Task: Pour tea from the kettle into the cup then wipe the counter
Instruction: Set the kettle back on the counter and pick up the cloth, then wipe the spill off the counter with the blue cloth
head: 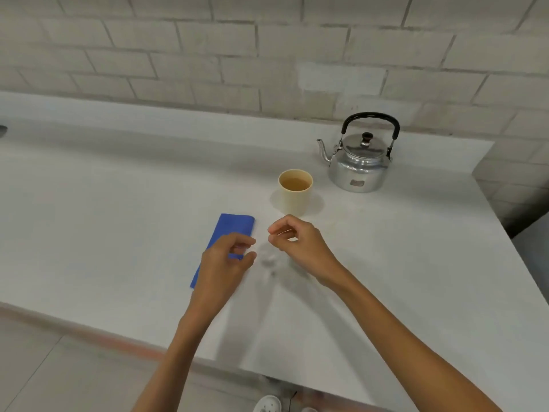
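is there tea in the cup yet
Yes: the cup stands upright with amber liquid visible below its rim, partly filled.

Even, soft daylight; faint shadows; edges bowed.

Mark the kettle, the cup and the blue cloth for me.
kettle (358, 171), head view, on its shiny metal body.
cup (294, 200), head view, on its pale outer wall.
blue cloth (234, 225), head view, on its far, uncovered end.
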Demonstrator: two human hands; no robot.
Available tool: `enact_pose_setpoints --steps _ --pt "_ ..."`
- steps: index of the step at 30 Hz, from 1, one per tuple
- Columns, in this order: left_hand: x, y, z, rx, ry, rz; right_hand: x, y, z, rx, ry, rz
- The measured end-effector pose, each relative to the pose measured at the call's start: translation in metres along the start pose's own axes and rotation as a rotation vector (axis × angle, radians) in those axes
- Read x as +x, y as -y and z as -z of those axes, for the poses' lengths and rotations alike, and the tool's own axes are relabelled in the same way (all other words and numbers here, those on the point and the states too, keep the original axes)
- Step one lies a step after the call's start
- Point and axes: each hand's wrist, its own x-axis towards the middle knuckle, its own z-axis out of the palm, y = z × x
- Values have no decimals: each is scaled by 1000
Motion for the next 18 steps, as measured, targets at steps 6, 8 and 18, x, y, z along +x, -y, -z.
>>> enact_pose_setpoints --steps 6,8,18 --pt "-9 36 7 150 -15 161 25 -10 -38 -69 58 -84" --pt "-10 42 7 210 -25 229 38 -12 -48 -123 59 -102" --pt "5 49 9 432 -6 484 87 -13 -78 -222 34 -256"
